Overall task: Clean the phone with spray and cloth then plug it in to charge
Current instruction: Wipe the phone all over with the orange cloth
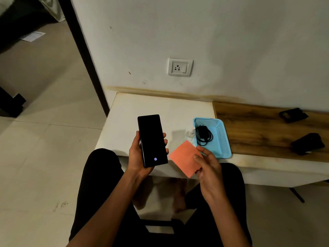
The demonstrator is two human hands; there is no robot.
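A seated person's left hand [138,154] grips a dark phone [152,140] upright while the right hand [207,164] pinches an orange cloth [184,158] beside it, near the white surface [160,107].

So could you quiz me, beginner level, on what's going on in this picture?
1. True or false: the left hand holds the phone.
2. What does the right hand pinch?
A. charger
B. cloth
C. spray bottle
3. Fill in: the black charger lies in the blue ____.

Key:
1. True.
2. B, the orange cloth.
3. Basket, on the table below the wall socket.
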